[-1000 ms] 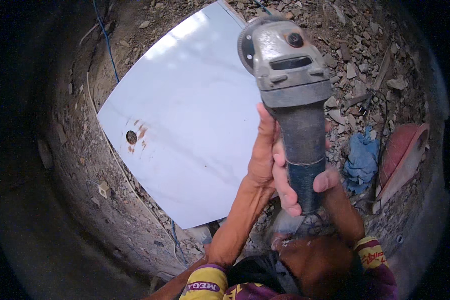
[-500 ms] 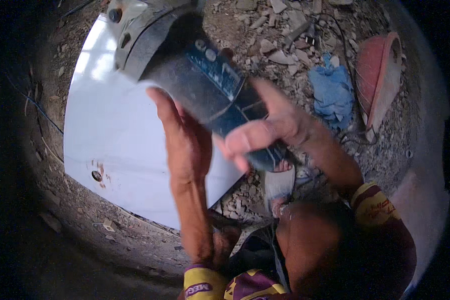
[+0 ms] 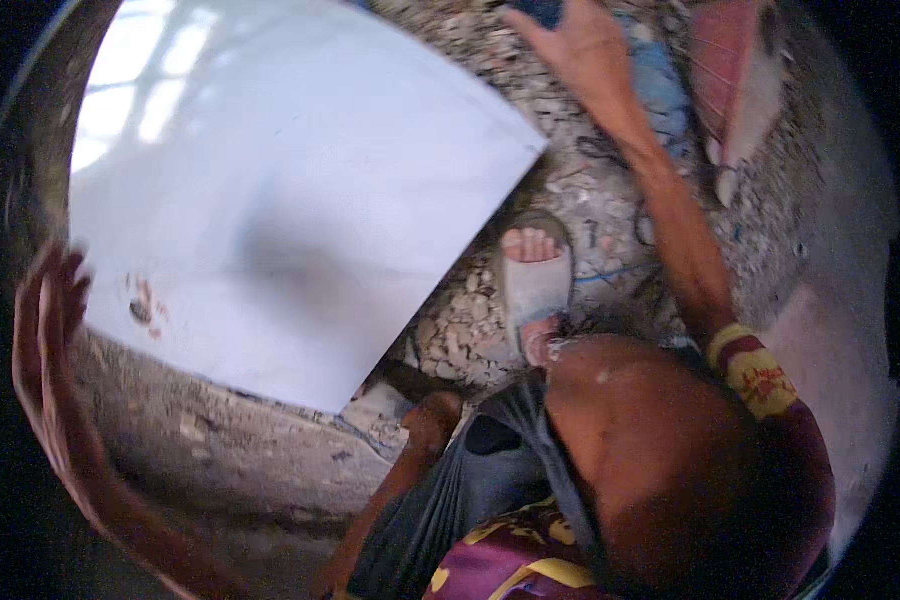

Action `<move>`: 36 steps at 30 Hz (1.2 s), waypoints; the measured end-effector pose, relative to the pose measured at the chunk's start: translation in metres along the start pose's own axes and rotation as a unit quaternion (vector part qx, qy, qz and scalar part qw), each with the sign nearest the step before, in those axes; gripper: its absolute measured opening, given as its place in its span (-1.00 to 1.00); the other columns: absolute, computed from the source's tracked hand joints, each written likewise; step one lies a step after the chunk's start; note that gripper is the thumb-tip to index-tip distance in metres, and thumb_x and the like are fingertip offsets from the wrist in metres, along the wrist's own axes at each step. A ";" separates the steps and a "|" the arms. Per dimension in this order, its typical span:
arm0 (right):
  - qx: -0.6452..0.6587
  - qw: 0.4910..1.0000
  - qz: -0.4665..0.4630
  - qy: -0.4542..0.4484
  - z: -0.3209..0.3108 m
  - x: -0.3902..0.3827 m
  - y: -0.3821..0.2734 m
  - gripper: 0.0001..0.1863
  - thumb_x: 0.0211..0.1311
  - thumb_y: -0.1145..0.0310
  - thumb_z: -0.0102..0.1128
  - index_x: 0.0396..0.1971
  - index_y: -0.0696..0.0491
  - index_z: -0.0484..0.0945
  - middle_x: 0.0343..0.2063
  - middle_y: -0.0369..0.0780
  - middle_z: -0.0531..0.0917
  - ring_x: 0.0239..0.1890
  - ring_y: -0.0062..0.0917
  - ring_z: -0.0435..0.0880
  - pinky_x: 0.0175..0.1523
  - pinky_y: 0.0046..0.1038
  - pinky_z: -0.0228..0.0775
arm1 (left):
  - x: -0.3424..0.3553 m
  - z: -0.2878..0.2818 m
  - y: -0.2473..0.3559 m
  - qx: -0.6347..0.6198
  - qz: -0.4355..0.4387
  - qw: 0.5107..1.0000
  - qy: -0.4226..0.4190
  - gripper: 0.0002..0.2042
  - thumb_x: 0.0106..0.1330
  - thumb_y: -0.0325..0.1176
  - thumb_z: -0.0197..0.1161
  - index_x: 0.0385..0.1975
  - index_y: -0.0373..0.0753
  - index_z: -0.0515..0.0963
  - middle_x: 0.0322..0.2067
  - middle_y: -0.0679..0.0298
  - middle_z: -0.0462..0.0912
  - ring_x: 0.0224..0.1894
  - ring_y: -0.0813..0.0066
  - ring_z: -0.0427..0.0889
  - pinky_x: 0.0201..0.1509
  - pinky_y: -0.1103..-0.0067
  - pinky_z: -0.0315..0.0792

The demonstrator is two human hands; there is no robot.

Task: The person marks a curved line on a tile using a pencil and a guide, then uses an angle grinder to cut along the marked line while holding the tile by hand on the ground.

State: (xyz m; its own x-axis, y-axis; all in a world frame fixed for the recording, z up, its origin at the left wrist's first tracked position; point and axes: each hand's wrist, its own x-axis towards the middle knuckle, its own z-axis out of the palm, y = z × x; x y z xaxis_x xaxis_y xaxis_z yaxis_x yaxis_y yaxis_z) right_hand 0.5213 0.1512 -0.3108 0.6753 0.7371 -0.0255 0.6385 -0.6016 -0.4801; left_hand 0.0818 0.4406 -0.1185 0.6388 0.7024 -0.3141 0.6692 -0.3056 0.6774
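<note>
The grinder has left the two-handed grip seen a moment ago, so the white sheet (image 3: 290, 200) lies bare for handling. Left hand (image 3: 50, 350) is out wide now, fingers (image 3: 45, 290) spread, holding nothing, the sheet's lower-left edge just beside them. Right hand (image 3: 580, 45) reaches far up over the rubble floor (image 3: 470, 340), touching something dark at the frame's edge; its fingers' state I cannot tell.

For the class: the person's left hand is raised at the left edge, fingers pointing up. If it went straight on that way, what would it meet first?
Probably the white sheet: the left hand has its fingertips close beside the sheet's left edge, though blur hides the depth.
</note>
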 end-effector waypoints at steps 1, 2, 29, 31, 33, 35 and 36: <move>-0.081 0.994 -0.062 0.044 0.007 0.001 0.008 -0.23 0.38 0.07 0.57 0.41 0.19 0.46 0.05 0.18 0.76 0.02 0.02 0.83 0.04 0.04 0.65 | -0.015 -0.024 -0.021 -0.002 -0.042 0.999 0.006 -0.46 0.72 -0.05 0.13 0.47 -0.33 0.53 0.33 0.03 0.70 0.34 0.22 0.69 0.54 0.31 0.44; -0.118 0.991 -0.059 0.032 0.008 0.008 0.010 -0.18 0.37 0.05 0.57 0.46 0.14 0.40 0.17 0.17 0.71 0.08 -0.05 0.82 0.10 0.04 0.63 | -0.026 -0.041 -0.040 -0.005 -0.083 0.996 0.015 -0.46 0.72 -0.04 0.13 0.46 -0.32 0.53 0.32 0.03 0.71 0.33 0.23 0.69 0.53 0.32 0.44; -0.102 0.961 0.219 -0.138 -0.136 -0.341 0.190 -0.53 0.46 0.28 0.47 0.25 0.11 0.55 0.22 0.01 0.62 0.26 -0.11 0.66 0.28 -0.16 0.55 | 0.037 0.137 0.070 0.069 -0.028 0.935 -0.346 -0.68 0.67 -0.27 0.28 0.30 -0.23 0.64 0.19 0.07 0.80 0.27 0.18 0.75 0.42 0.19 0.57; -0.129 0.971 0.184 -0.087 -0.123 -0.350 0.203 -0.50 0.46 0.28 0.46 0.28 0.10 0.52 0.29 0.02 0.58 0.29 -0.06 0.63 0.30 -0.13 0.54 | 0.042 0.131 0.071 0.026 -0.039 0.960 -0.277 -0.72 0.68 -0.50 0.18 0.27 -0.32 0.66 0.12 0.15 0.81 0.20 0.40 0.73 0.40 0.37 0.55; -0.105 0.959 0.251 -0.076 -0.128 -0.377 0.228 -0.52 0.48 0.28 0.44 0.28 0.10 0.53 0.30 0.02 0.57 0.30 -0.02 0.63 0.33 -0.11 0.54 | 0.044 0.139 0.072 0.014 -0.030 0.959 -0.283 -0.70 0.66 -0.57 0.15 0.28 -0.33 0.66 0.15 0.15 0.79 0.24 0.43 0.69 0.45 0.41 0.53; -0.099 0.953 0.270 -0.097 -0.131 -0.406 0.253 -0.57 0.49 0.29 0.42 0.23 0.10 0.57 0.31 0.01 0.57 0.31 0.01 0.63 0.36 -0.09 0.54 | 0.045 0.148 0.078 -0.016 -0.091 0.954 -0.287 -0.67 0.63 -0.64 0.10 0.28 -0.32 0.66 0.20 0.16 0.75 0.29 0.43 0.66 0.47 0.44 0.51; -0.098 0.952 0.261 -0.125 -0.127 -0.414 0.263 -0.62 0.49 0.29 0.41 0.19 0.09 0.60 0.31 0.00 0.57 0.32 0.01 0.62 0.38 -0.07 0.54 | 0.046 0.150 0.082 -0.035 -0.102 0.947 -0.302 -0.64 0.59 -0.69 0.08 0.25 -0.30 0.67 0.23 0.16 0.72 0.32 0.41 0.63 0.46 0.45 0.51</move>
State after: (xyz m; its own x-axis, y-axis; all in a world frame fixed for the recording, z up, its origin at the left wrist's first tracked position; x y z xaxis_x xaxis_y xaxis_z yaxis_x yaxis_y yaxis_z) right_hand 0.4569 -0.3510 -0.3157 0.8260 0.3573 -0.4360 0.3127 -0.9340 -0.1729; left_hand 0.2228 0.3521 -0.1774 0.6145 0.2391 -0.7518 0.7882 -0.1457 0.5979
